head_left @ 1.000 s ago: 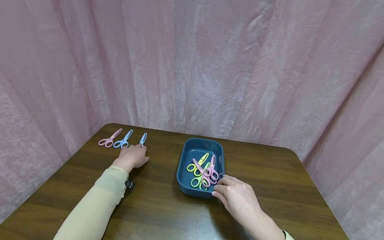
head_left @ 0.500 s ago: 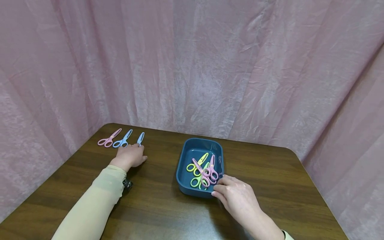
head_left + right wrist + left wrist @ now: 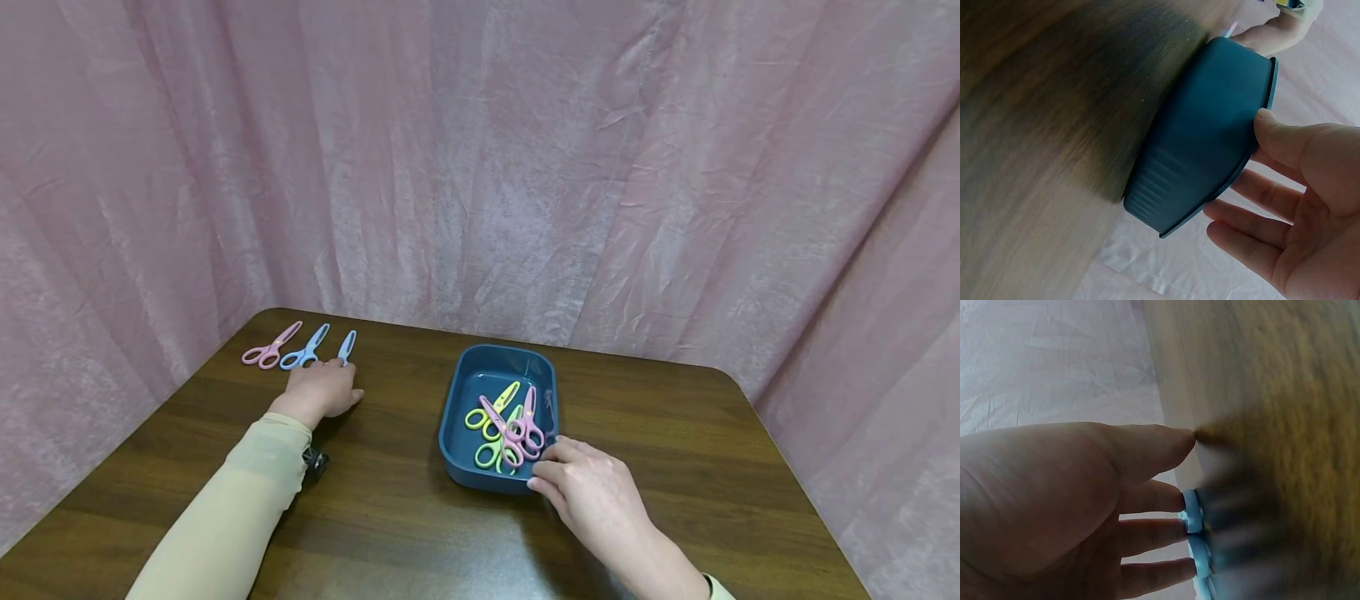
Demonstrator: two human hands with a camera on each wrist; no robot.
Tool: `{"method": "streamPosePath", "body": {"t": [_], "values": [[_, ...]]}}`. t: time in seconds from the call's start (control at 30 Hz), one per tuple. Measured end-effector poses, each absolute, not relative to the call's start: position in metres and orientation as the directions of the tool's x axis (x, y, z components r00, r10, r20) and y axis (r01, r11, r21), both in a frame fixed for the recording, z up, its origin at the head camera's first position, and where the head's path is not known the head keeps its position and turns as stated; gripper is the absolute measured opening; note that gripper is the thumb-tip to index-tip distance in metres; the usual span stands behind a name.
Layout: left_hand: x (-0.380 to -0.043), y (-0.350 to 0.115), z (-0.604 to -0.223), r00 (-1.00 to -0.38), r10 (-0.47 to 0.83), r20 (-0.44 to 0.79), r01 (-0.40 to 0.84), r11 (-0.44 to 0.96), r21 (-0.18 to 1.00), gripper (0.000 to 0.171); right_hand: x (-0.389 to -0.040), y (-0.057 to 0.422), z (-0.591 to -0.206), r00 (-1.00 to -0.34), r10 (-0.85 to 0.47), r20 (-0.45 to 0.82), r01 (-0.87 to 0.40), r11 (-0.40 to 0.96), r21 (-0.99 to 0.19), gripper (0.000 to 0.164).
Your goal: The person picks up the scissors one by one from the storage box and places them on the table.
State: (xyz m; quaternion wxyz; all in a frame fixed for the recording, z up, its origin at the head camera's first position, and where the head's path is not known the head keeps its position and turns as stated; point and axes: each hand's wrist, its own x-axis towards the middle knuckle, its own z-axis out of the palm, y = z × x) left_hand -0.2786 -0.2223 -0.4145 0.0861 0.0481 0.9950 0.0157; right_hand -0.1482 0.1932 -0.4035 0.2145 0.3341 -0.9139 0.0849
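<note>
My left hand [image 3: 321,390] reaches to the far left of the table, fingertips on the handles of light blue scissors [image 3: 347,347]. In the left wrist view its fingers are fairly straight on the blue finger loops [image 3: 1192,511], and the thumb stands apart. Closed blue scissors [image 3: 307,350] and pink scissors [image 3: 273,347] lie in a row just left of them. My right hand [image 3: 592,492] pinches the near right corner of a dark blue plastic bin [image 3: 1200,134], thumb outside the wall. Inside the bin lie yellow scissors [image 3: 503,400], green scissors [image 3: 487,454] and pink-purple scissors [image 3: 528,417], overlapping.
A dark brown wooden table [image 3: 390,517] with rounded far corners carries everything. Directly behind its far edge hangs a pink curtain [image 3: 510,183], which continues along both sides. A small black device [image 3: 315,462] sits under my left wrist.
My left hand has slid a little to the left, and the blue scissors under its fingertips have moved with it toward the row. The right hand and the bin have stayed nearly still.
</note>
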Motion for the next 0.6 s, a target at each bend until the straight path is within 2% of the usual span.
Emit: {"method": "streamPosePath", "body": {"t": [0.6], "values": [[-0.2786,-0.2286,-0.4145,-0.984,0.108,-0.141,0.103,0.994,0.043,0.053,-0.1483,0.1931,-0.4032,-0.692,-0.571,0.442,-0.641,0.767,-0.013,0.009]]}}
